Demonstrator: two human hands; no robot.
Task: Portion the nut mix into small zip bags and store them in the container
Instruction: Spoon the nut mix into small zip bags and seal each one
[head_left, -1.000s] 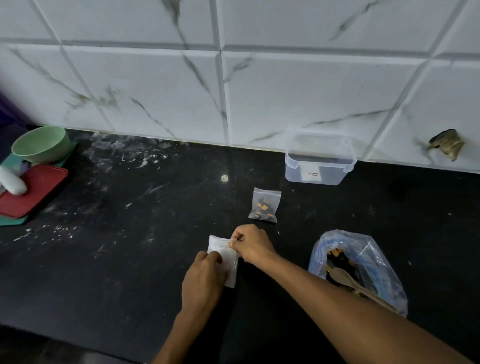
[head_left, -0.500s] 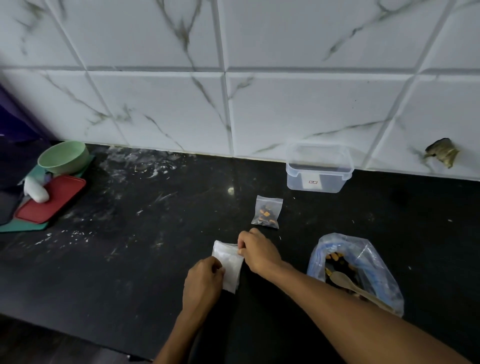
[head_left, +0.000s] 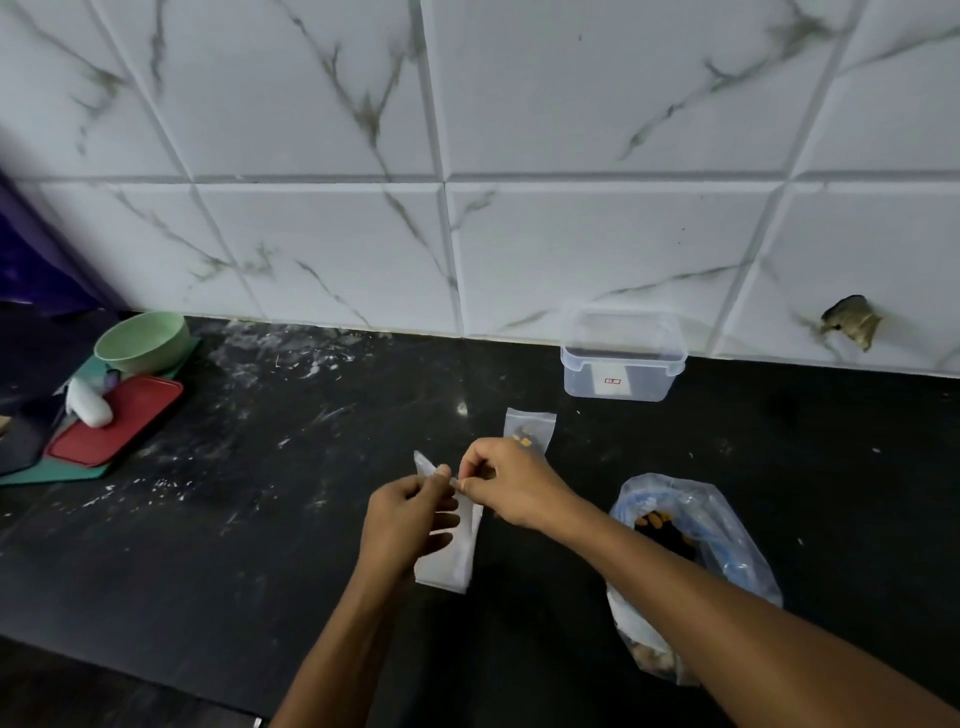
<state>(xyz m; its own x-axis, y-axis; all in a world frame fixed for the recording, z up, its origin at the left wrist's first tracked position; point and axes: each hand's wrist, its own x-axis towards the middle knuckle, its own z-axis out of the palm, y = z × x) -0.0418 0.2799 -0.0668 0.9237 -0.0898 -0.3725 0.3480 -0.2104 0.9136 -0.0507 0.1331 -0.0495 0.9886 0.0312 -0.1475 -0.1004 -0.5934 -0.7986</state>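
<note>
Black stone counter (head_left: 260, 545), mid-front: left hand (head_left: 402, 525) and right hand (head_left: 511, 486) pinch empty small clear zip bag (head_left: 452, 556) mouth, clear lidless plastic container (head_left: 621, 356) at back wall edge.

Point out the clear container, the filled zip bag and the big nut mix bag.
clear container (head_left: 621, 370): head view, on its front wall.
filled zip bag (head_left: 531, 422): head view, on its upper part.
nut mix bag (head_left: 727, 525): head view, on its clear plastic side.

Bare counter (head_left: 311, 519) lies left of the hands — filled bag (head_left: 530, 428) fronts the container (head_left: 621, 364).
</note>
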